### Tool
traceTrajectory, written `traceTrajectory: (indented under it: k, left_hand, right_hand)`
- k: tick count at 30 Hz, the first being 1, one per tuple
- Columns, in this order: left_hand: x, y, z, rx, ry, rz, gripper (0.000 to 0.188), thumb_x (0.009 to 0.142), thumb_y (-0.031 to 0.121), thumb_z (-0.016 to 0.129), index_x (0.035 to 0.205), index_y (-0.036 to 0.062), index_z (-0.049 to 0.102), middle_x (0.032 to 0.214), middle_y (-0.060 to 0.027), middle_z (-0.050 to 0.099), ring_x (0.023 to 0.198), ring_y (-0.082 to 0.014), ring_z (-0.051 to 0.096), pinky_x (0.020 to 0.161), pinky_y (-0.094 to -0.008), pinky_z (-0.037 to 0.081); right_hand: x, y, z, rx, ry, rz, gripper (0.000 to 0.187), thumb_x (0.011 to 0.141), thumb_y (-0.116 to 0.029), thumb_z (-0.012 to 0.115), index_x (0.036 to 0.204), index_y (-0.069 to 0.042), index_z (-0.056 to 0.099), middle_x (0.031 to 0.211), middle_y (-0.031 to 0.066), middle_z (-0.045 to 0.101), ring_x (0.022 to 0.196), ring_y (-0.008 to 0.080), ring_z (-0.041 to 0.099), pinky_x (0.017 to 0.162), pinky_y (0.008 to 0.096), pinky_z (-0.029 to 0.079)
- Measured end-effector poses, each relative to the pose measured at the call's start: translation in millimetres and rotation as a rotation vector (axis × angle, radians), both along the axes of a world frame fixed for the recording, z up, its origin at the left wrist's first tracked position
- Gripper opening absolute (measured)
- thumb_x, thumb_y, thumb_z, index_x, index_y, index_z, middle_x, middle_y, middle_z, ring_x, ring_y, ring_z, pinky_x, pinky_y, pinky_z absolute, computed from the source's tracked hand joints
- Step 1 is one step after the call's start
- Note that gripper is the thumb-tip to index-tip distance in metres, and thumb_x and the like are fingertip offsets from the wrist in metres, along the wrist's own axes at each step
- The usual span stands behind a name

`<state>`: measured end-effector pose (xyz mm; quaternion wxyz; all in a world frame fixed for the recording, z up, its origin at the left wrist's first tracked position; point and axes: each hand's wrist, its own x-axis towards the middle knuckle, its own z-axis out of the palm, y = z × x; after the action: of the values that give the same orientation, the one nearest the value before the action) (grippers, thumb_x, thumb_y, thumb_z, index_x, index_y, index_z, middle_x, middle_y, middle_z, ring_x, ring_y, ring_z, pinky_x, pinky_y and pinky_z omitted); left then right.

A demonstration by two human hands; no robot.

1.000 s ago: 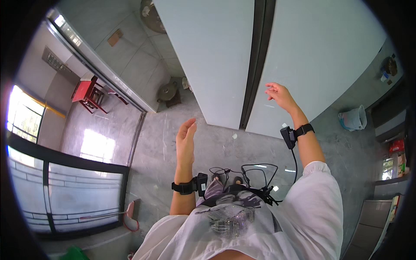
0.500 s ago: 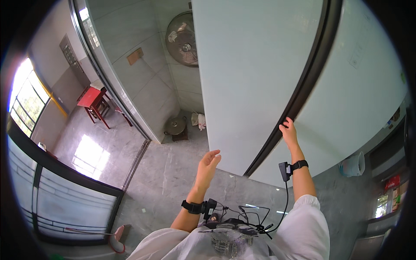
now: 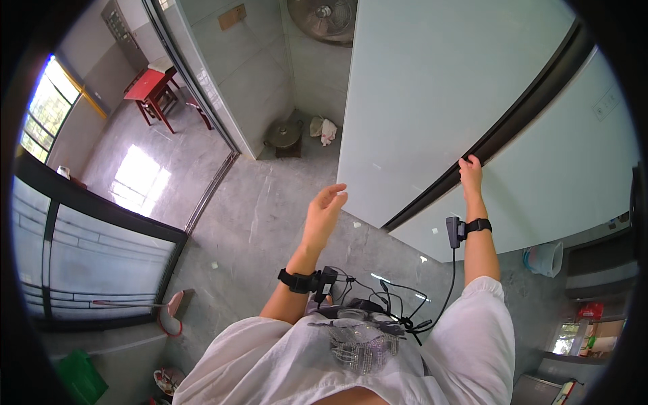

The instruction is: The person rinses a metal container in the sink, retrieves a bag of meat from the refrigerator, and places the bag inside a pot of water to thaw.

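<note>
Fingers of the right hand (image 3: 470, 174) curl at the dark central groove (image 3: 432, 194) of a tall white double-door refrigerator (image 3: 405, 101) ahead, grip unclear, doors seemingly not yet parted, while the empty left hand (image 3: 324, 206) hangs loosely open above grey floor (image 3: 283, 202).

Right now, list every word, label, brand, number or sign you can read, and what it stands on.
No text is readable.
Pale, glossy right-hand door panel: faint grey markings, too small to read.
Black, box-shaped device strapped on the left wrist: small whitish patch, illegible.
Bright red package at far right: any print too blurred.
</note>
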<state>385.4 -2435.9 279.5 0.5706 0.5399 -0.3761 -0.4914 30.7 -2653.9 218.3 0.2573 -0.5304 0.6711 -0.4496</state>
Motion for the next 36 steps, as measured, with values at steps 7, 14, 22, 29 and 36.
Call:
traceTrajectory:
  k: [7,14,22,29,36]
  left_hand:
    - [54.7,47.7,-18.2,0.067,-0.024,0.279,0.031,0.086,0.027,0.055,0.109,0.0064,0.060,0.104,0.0014,0.059,0.096,-0.0081,0.047,0.086,-0.0271,0.034]
    - [122.5,57.1,-35.5,0.133,0.094,0.504,0.025,0.087,0.019,0.056,0.106,0.0036,0.061,0.097,0.0021,0.057,0.089,-0.0059,0.047,0.080,-0.0199,0.033]
    - [249.8,-34.9,-71.6,0.161,0.050,0.368,0.032,0.086,0.027,0.055,0.109,0.0062,0.060,0.101,0.0000,0.058,0.096,-0.0091,0.048,0.086,-0.0245,0.035]
    - [303.4,-147.6,-93.1,0.261,0.049,0.032,0.039,0.086,0.031,0.053,0.116,0.0067,0.056,0.116,-0.0018,0.056,0.109,-0.0153,0.047,0.093,-0.0313,0.034]
    - [330.0,-285.5,-154.3,0.263,0.005,-0.084,0.037,0.087,0.029,0.052,0.116,0.0072,0.057,0.113,-0.0008,0.057,0.106,-0.0124,0.048,0.090,-0.0305,0.035]
  right_hand:
    - [72.1,36.8,-46.6,0.292,-0.184,0.217,0.019,0.080,-0.016,0.054,0.087,0.001,0.060,0.069,0.0079,0.061,0.053,0.0136,0.059,0.052,0.0265,0.047]
    - [223.2,41.5,-82.4,0.509,-0.194,0.600,0.016,0.081,-0.013,0.053,0.083,0.001,0.059,0.069,0.0086,0.062,0.054,0.0131,0.059,0.052,0.0268,0.048]
    - [399.3,-44.5,-122.4,0.588,-0.160,0.700,0.016,0.082,-0.016,0.055,0.084,-0.001,0.058,0.072,0.0074,0.062,0.054,0.0119,0.058,0.048,0.0244,0.045]
    - [468.2,-113.8,-144.1,0.709,-0.191,0.614,0.013,0.082,-0.017,0.056,0.085,-0.004,0.057,0.071,0.0059,0.061,0.052,0.0122,0.058,0.044,0.0239,0.043]
    - [501.1,-240.1,-221.5,0.853,-0.296,0.427,0.011,0.079,-0.015,0.053,0.082,-0.005,0.056,0.069,0.0074,0.061,0.048,0.0151,0.058,0.040,0.0282,0.043]
